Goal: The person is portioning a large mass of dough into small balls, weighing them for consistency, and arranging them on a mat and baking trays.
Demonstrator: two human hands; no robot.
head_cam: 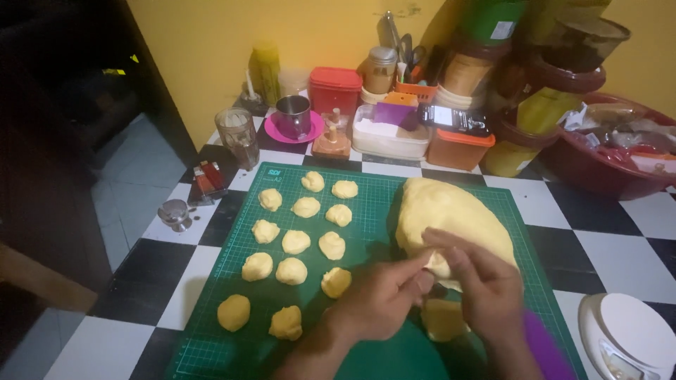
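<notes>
A large mound of yellow dough [451,211] lies on the right half of a green cutting mat [366,204]. My left hand [384,299] and my right hand [486,285] meet at the mound's near edge, fingers pinching a small piece of dough [438,266] between them. A flat lump of dough [443,320] rests on the mat just below my hands. Several small dough balls [296,243] sit in rows on the mat's left half; the nearest ball [336,281] is close to my left wrist.
A white kitchen scale [627,334] stands at the bottom right on the black-and-white checkered table [605,246]. At the back stand a glass [238,135], a metal cup on a pink saucer [293,116], a red box [335,90], plastic containers [391,134] and jars. A red basin [612,151] sits far right.
</notes>
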